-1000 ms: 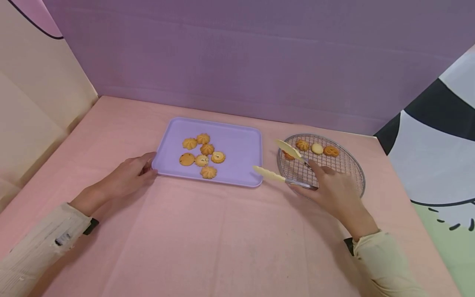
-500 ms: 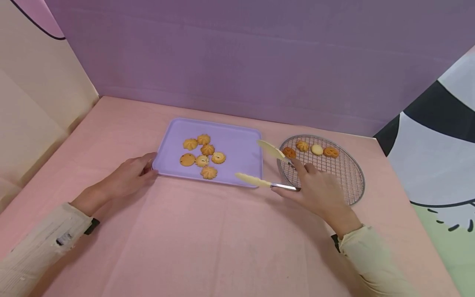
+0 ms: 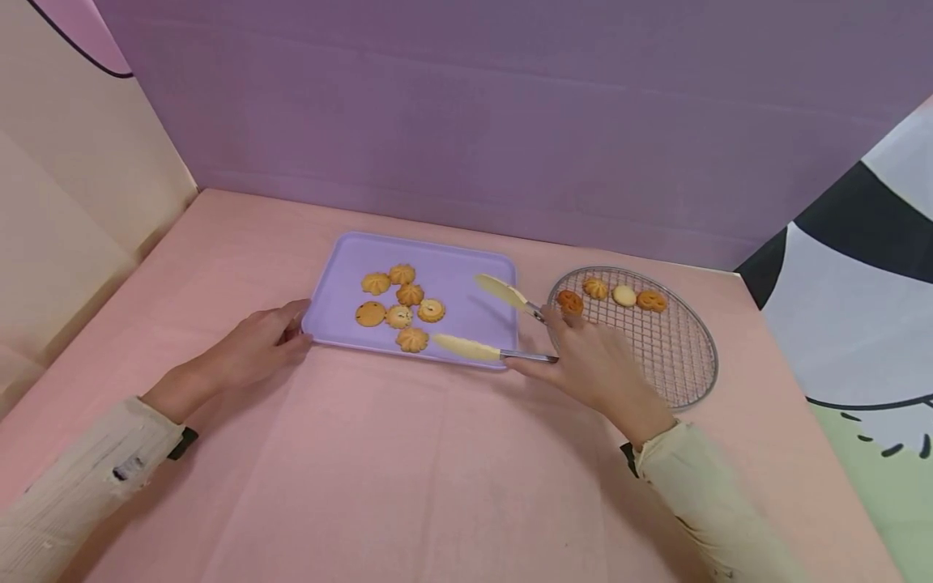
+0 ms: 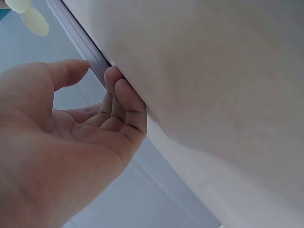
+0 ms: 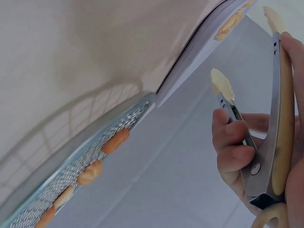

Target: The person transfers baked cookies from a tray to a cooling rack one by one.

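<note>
My left hand [image 3: 251,350] holds the left end of a purple tray [image 3: 452,263], its thumb and curled fingers at the rim [image 4: 97,61]. Several cookies lie toward the tray's middle, among them a flower-shaped cookie [image 3: 412,339] near the front edge and a round dotted cookie [image 3: 370,313]. My right hand [image 3: 594,364] grips metal tongs [image 3: 466,348] with cream tips. The two tong arms are spread wide above the right part of the tray, and nothing is between them. In the right wrist view, fingers wrap one arm of the tongs [image 5: 261,168].
Right of the tray is a round wire cooling rack [image 3: 674,356]. Along its far side sit several cookies, including a pretzel-shaped cookie [image 3: 651,301] and a pale round cookie [image 3: 624,295]. A pink cloth [image 3: 408,478] covers the table; a purple wall [image 3: 466,121] stands behind.
My right hand has carried the spread tongs leftward from over the rack to over the tray, uncovering the rack's leftmost cookie. The left hand stays at the tray's rim.
</note>
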Available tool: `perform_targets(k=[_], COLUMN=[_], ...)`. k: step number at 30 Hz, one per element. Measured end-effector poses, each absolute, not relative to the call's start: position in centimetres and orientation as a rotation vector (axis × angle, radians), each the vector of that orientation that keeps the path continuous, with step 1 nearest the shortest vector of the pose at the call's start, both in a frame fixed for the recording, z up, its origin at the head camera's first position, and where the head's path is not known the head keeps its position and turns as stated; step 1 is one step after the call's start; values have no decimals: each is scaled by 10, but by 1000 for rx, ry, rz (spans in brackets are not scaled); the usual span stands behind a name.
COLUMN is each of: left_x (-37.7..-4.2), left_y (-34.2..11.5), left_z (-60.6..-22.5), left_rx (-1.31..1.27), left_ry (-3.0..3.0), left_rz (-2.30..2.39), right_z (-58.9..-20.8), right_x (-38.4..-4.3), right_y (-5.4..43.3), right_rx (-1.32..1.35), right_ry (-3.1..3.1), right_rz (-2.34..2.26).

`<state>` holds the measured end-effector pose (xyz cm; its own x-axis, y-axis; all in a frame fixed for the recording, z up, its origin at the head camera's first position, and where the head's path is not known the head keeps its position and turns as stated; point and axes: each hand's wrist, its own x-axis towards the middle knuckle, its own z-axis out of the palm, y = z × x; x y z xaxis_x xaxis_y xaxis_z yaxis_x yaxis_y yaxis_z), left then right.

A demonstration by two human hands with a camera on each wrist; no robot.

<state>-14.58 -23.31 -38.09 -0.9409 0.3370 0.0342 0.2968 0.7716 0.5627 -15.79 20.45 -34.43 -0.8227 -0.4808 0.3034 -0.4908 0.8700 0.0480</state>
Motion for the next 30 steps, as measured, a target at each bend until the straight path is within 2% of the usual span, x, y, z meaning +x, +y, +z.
perform_targets(k=[15,30], left_x=[-146,-145], left_y=[-233,-233], left_z=[-380,-379], left_rx=[519,508], left_ry=[2877,2872], left_rz=[914,906], right_z=[-353,-354], right_x=[-178,-181], right_y=[183,162], right_rx=[786,760], right_ry=[-2725,-2805], right_rz=[-12,2])
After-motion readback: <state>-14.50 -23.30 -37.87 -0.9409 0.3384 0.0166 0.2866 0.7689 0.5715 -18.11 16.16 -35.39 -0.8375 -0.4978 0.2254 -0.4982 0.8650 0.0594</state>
